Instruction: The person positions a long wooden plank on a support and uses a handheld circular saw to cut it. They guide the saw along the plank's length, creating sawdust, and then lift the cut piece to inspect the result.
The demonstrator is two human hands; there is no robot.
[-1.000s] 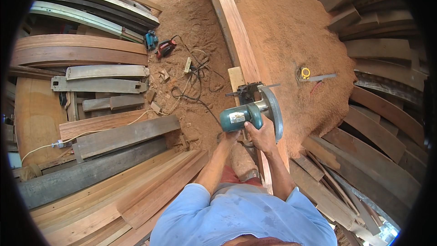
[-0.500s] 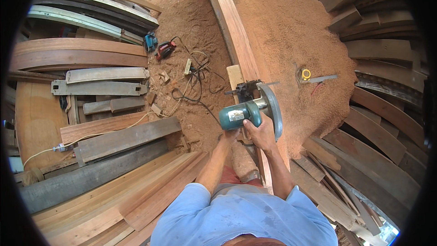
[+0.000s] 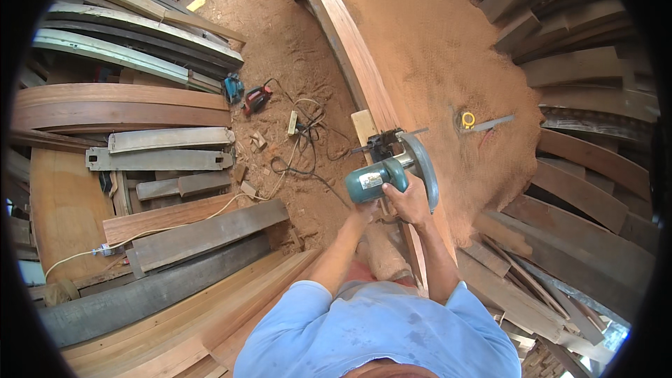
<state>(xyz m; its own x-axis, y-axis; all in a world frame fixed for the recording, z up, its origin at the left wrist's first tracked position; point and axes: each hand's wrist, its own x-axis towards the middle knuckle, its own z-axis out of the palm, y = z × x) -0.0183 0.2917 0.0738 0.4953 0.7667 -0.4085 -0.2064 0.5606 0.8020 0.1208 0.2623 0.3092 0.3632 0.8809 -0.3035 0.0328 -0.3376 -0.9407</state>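
A green circular saw (image 3: pixel 374 180) with a rounded grey blade guard (image 3: pixel 422 171) rests on a long reddish timber beam (image 3: pixel 360 63). My right hand (image 3: pixel 409 201) is wrapped round the saw's rear handle, its thumb on top. Tucked against the near underside of the motor housing, my left hand (image 3: pixel 367 211) grips the saw too; most of its fingers are hidden beneath it. A pale wood block (image 3: pixel 363 124) lies along the beam's left side, just ahead of the saw. The blade is hidden by its guard.
Sawdust covers the ground, where a yellow tape measure (image 3: pixel 467 120) lies beside a metal rule (image 3: pixel 493 123). Left of the beam are tangled cords (image 3: pixel 308 129), a red power tool (image 3: pixel 257 99) and a blue one (image 3: pixel 233 88). Stacked boards (image 3: pixel 168 159) flank both sides.
The whole view has shifted a little as my head moved. Both hands keep their hold on the saw, which stays at nearly the same place on the beam.
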